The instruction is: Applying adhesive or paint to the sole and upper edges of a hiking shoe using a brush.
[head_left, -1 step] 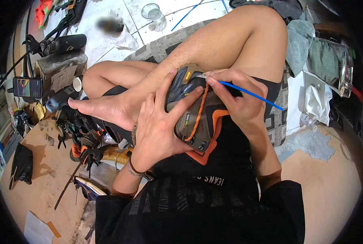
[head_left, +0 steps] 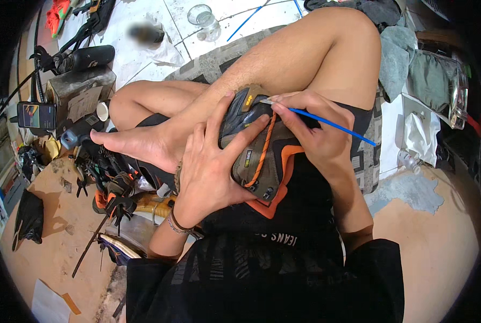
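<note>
A brown and grey hiking shoe [head_left: 259,148] with orange laces and orange lining rests in my lap, toe pointing away. My left hand [head_left: 211,164] grips it from the left, fingers spread over its side. My right hand [head_left: 310,129] holds a thin blue-handled paintbrush [head_left: 332,124] like a pen. The brush tip touches the shoe's toe area near the upper edge. My bare legs are crossed under the shoe, with my foot [head_left: 138,142] pointing left.
Pliers and other hand tools [head_left: 108,183] lie on the floor at left, beside a phone [head_left: 36,116] and a black bag [head_left: 29,218]. A glass jar [head_left: 202,16] stands on white tiles at the top. Cloths and bags [head_left: 429,75] are piled at right.
</note>
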Demonstrator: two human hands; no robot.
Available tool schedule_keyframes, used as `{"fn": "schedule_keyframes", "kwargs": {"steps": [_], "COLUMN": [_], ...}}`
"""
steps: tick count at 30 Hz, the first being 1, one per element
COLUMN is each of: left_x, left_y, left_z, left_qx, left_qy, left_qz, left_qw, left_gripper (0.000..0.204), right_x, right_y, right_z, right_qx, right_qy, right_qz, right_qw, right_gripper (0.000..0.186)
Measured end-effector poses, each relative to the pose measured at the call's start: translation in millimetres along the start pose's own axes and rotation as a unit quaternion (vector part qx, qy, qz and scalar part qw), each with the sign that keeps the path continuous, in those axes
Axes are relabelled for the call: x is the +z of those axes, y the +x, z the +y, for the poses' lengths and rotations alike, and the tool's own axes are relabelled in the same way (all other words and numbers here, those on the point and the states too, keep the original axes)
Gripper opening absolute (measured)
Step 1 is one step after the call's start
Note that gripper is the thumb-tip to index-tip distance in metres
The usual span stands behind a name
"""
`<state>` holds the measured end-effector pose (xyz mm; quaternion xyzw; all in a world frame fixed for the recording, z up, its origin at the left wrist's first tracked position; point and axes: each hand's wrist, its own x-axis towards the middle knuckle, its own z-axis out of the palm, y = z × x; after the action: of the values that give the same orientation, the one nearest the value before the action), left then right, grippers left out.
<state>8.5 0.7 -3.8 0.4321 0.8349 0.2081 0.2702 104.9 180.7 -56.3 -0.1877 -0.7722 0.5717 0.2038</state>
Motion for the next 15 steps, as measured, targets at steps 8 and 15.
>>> {"fn": "schedule_keyframes", "kwargs": {"steps": [8,15], "left_x": [1.3,-0.2], "left_y": [-2.6,-0.5], "left_z": [-0.9,-0.4], "left_qx": [-0.001,0.009], "left_qy": [0.012,0.007], "left_qz": [-0.003,-0.002], "left_qw": [1.000,1.000], "left_gripper": [0.096,0.100], "right_x": [-3.1,-8.2], "right_y": [13.0,1.6], "right_z": [5.3,3.0], "right_qx": [-0.076,-0.011], "right_qy": [0.003,-0.019], "right_qz": [-0.099,-0.045], "right_qw": [0.992,0.999], "right_gripper": [0.010,0.008]}}
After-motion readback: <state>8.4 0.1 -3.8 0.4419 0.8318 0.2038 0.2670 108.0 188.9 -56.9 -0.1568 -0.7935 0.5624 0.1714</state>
